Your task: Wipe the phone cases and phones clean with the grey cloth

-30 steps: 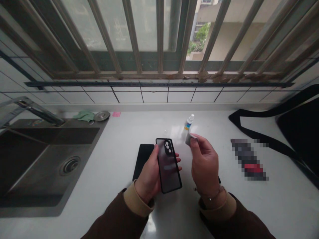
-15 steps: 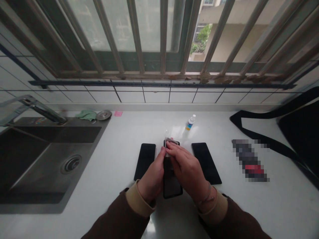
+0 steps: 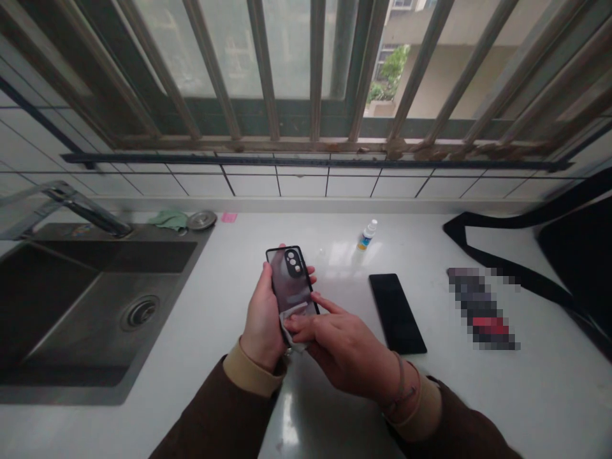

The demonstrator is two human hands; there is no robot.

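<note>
My left hand (image 3: 262, 319) grips a phone in a black-edged clear case (image 3: 291, 278), held upright with its back and camera bump facing me. My right hand (image 3: 342, 344) lies across the case's lower end, its fingers pressing a pale grey cloth (image 3: 291, 325) against it. A black phone-shaped slab (image 3: 396, 313) lies flat on the white counter (image 3: 325, 408), right of my hands. A small white-capped bottle (image 3: 366, 236) stands beyond them. The black slab seen earlier left of centre does not show here.
A steel sink (image 3: 95, 312) with a tap (image 3: 86, 207) lies left. Behind it are a green cloth (image 3: 168, 220) and a round strainer (image 3: 201, 220). A blurred, pixelated object (image 3: 480, 309) and a black strap (image 3: 521, 271) lie right. Tiles and barred windows (image 3: 315, 76) stand behind.
The held phone has moved left and now shows its back. My right hand has shifted from its top end to its lower end, with the cloth. The left-hand slab no longer shows.
</note>
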